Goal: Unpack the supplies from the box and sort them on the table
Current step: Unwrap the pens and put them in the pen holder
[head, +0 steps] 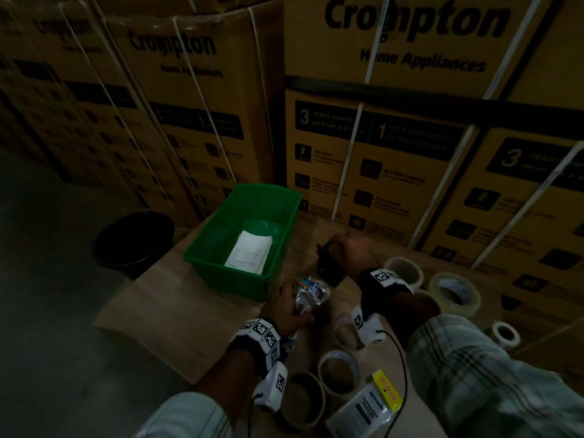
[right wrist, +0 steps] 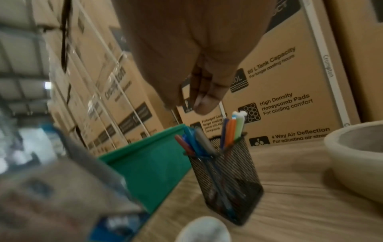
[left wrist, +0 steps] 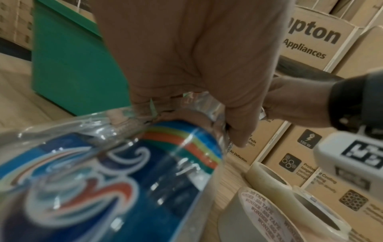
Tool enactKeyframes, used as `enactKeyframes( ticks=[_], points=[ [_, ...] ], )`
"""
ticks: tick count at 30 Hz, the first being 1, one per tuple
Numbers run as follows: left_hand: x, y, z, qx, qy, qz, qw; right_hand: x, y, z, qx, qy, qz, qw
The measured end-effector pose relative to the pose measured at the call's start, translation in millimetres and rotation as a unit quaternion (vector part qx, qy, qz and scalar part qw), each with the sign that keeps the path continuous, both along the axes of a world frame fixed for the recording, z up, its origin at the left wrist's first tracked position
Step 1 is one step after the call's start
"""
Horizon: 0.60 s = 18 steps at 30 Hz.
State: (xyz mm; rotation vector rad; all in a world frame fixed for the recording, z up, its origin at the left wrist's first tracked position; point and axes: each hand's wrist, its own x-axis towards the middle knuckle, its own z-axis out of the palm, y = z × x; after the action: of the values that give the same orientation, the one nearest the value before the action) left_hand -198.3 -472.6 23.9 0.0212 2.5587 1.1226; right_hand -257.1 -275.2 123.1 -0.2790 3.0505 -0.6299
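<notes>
Both forearms wear pale plaid sleeves (head: 480, 371) rolled above black wrist straps (head: 376, 286) carrying white blocks (head: 274, 387) printed with black-and-white square markers, each block trailing a thin black cable (head: 400, 361).

The stacked cartons (head: 395, 121) carry "Crompton Home Appliances", "3 YEARS WARRANTY ON PUMP & MOTOR", "1 YEAR WARRANTY ON THE PRODUCT", "190 W", "High Density Honeycomb Pads For cooling comfort" and "4 Way Air Deflection", while one tape roll (left wrist: 259, 217) reads "WONDER - 555 TAPE" around its core.
</notes>
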Motion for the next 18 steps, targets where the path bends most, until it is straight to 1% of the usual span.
enactKeyframes(
  ticks=[3,6,7,9,11,12,13,15,17,18],
  points=[
    [3.4,2.1,6.6,0.001,0.000,-0.003,1.000,4.2,-3.6,5.1,0.010,-0.030,0.018,0.999],
    [7.7,1.6,7.7,-0.003,0.007,-0.005,1.000,9.9,-6.4,9.0,-0.010,-0.065,0.018,0.998],
    [8.8,1.5,8.8,-0.005,0.007,-0.003,1.000,11.2,-7.2,8.8,-0.012,-0.062,0.016,0.998],
    [9.3,1.5,12.2,-0.007,0.008,-0.002,1.000,15.6,-8.7,9.8,-0.016,-0.028,0.016,0.999],
    [11.3,2.0,19.5,-0.014,0.011,-0.006,1.000,20.8,-10.6,6.4,-0.047,-0.003,0.013,0.999],
    [10.2,2.3,20.9,-0.022,0.014,-0.013,1.000,24.8,-11.7,4.7,-0.066,-0.005,0.018,0.998],
    [10.0,3.4,24.5,-0.037,0.018,-0.021,0.999,26.0,-12.2,-3.9,-0.094,-0.021,0.021,0.995],
    [9.3,7.0,31.5,-0.077,0.028,-0.041,0.996,30.4,-11.6,-20.8,-0.126,-0.088,0.015,0.988],
    [7.5,13.2,39.5,-0.146,0.052,-0.069,0.986,34.9,-9.8,-40.4,-0.163,-0.150,-0.010,0.975],
    [7.7,17.5,45.5,-0.195,0.074,-0.089,0.974,41.2,-10.6,-44.0,-0.204,-0.183,-0.036,0.961]
  ],
)
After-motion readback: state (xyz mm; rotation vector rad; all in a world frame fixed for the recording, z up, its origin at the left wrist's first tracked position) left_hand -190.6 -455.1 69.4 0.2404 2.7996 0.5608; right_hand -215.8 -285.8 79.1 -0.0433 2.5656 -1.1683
